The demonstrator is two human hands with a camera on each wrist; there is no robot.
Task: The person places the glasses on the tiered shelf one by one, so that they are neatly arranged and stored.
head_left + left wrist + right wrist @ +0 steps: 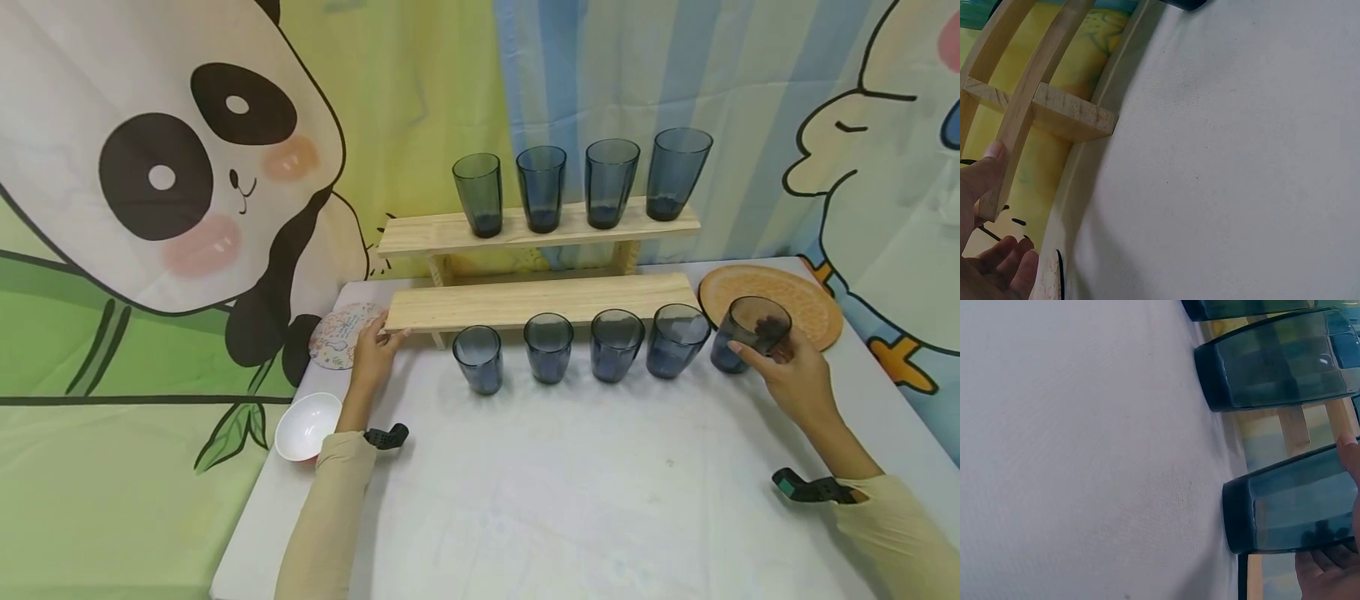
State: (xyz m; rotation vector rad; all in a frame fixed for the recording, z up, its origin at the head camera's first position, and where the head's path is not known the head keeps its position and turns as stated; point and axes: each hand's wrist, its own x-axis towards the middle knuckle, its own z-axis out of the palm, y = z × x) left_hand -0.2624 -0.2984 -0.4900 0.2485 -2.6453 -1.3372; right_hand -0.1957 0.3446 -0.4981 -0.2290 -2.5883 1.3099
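At the left end of a two-tier wooden shelf point(540, 302), my left hand point(371, 357) holds the lower board. In the left wrist view the thumb point(992, 153) lies against the board point(1017, 128), with the other fingers beneath its end. My right hand point(801, 379) grips a blue tinted glass point(726, 348) near its rim, thumb on one side and fingers round the other. The glass is upright, its base right at the white tabletop point(1116, 456). Left of it, several matching glasses point(615, 348) stand in a row before the shelf.
Several taller tinted glasses point(542, 190) stand on the upper board point(416, 236). A round orange-brown mat point(813, 308) lies behind the right hand. On the left are a patterned round mat point(333, 337) and a white bowl point(306, 425). Cartoon-printed curtains point(420, 100) hang behind the table.
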